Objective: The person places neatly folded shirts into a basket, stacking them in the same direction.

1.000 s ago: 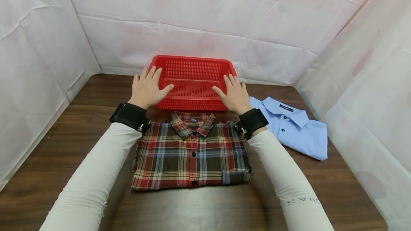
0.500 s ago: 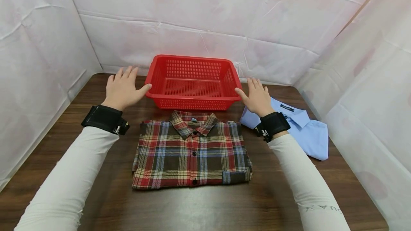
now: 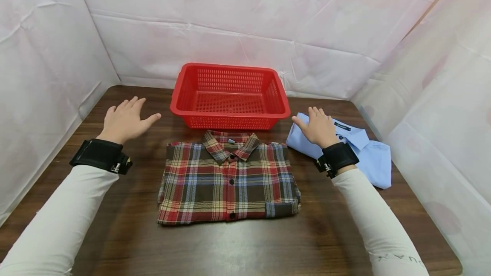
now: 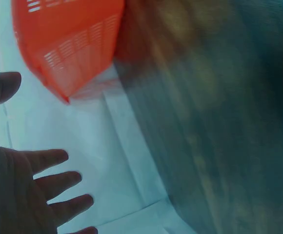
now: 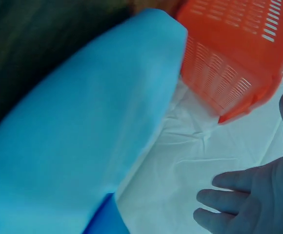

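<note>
A folded plaid shirt (image 3: 229,179) lies flat on the dark wooden table (image 3: 238,246) in front of me. Behind it stands an empty red plastic basket (image 3: 229,97). My left hand (image 3: 126,119) hovers open over the table left of the basket, fingers spread and holding nothing. My right hand (image 3: 316,126) is open above the near left part of a folded light blue shirt (image 3: 364,156). The left wrist view shows the left hand (image 4: 24,185) with spread fingers and the basket (image 4: 68,39). The right wrist view shows the blue shirt (image 5: 78,146), the basket (image 5: 234,58) and the right hand (image 5: 249,200).
White sheeting (image 3: 245,24) walls the table in at the back, the left and the right. The blue shirt lies close to the right wall. Bare wood shows at the left and along the near edge.
Both hands have left the basket's rim and drawn apart and back. The left hand went out to the left. The right hand now hovers over the blue shirt.
</note>
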The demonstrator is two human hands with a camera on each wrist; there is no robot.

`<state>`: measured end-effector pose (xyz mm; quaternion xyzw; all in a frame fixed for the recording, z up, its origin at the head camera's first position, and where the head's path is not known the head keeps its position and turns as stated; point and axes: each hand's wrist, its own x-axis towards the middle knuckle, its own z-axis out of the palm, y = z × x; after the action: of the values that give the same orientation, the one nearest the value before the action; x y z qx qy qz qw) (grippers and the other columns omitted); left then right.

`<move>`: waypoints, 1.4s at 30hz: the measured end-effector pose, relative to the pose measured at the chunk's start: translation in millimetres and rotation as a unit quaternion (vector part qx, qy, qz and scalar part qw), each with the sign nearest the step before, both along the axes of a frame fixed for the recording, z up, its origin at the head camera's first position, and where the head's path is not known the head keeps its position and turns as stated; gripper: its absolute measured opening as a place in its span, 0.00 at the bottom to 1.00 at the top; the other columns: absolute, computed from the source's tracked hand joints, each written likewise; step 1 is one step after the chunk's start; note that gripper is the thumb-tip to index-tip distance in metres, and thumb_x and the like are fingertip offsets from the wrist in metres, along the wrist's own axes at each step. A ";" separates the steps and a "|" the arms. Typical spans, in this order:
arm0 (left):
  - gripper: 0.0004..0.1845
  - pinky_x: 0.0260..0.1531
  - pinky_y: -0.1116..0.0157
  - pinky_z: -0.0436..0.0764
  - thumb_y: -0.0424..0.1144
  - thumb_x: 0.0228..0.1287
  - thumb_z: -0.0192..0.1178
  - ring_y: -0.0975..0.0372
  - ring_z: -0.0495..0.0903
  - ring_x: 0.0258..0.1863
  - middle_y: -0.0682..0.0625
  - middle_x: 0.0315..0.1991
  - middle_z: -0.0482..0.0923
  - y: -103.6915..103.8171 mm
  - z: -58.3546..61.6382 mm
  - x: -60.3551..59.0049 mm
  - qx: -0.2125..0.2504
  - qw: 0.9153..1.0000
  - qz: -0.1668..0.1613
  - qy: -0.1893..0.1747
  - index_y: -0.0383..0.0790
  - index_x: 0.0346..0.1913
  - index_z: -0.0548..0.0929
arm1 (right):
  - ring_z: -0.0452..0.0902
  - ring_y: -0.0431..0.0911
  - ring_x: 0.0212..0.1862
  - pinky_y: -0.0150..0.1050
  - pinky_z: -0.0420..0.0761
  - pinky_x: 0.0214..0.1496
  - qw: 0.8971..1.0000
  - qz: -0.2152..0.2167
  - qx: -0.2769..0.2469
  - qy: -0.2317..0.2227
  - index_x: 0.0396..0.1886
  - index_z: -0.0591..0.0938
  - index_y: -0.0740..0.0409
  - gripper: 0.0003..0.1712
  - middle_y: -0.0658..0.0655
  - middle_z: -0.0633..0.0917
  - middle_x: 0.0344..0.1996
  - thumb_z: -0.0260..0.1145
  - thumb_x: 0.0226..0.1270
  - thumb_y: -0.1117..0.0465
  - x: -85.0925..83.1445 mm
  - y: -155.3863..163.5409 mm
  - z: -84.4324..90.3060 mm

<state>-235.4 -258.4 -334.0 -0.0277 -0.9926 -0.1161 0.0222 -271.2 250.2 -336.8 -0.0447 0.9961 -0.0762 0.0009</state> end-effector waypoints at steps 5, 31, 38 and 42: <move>0.47 0.62 0.34 0.60 0.68 0.68 0.39 0.33 0.59 0.67 0.25 0.69 0.57 -3.0 -11.1 0.7 -0.023 0.998 -0.036 -0.052 0.27 0.70 0.59 | 0.52 0.66 0.74 0.67 0.48 0.73 0.998 0.048 0.008 -0.033 0.73 0.55 0.68 0.50 0.73 0.61 0.71 0.43 0.71 0.31 3.4 -2.8 -7.7; 0.34 0.52 0.46 0.76 0.60 0.66 0.51 0.45 0.77 0.55 0.35 0.56 0.78 44.7 -30.3 -14.7 0.132 0.954 -0.166 -0.213 0.30 0.57 0.77 | 0.80 0.54 0.53 0.49 0.78 0.57 0.953 0.243 -0.063 -0.171 0.58 0.77 0.62 0.31 0.62 0.83 0.52 0.65 0.64 0.44 -3.4 -53.4 -22.6; 0.31 0.51 0.49 0.77 0.59 0.67 0.51 0.50 0.79 0.51 0.39 0.51 0.81 56.6 -34.8 -20.2 0.144 0.945 -0.171 -0.238 0.32 0.53 0.80 | 0.79 0.45 0.38 0.41 0.78 0.46 0.956 0.224 -0.060 -0.182 0.48 0.82 0.59 0.26 0.58 0.85 0.41 0.66 0.62 0.43 -10.4 -58.7 -28.9; 0.30 0.48 0.51 0.77 0.59 0.67 0.51 0.52 0.80 0.48 0.39 0.48 0.82 59.4 -33.7 -21.2 0.142 0.945 -0.172 -0.241 0.33 0.49 0.82 | 0.74 0.42 0.31 0.36 0.73 0.40 0.955 0.221 -0.061 -0.186 0.44 0.83 0.57 0.24 0.55 0.85 0.35 0.67 0.61 0.42 -12.3 -61.0 -29.9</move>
<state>-256.6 -199.0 -367.7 -0.1657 -0.9219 -0.2606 -0.2340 -283.5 189.2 -366.7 -0.2487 0.9370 -0.1417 0.2001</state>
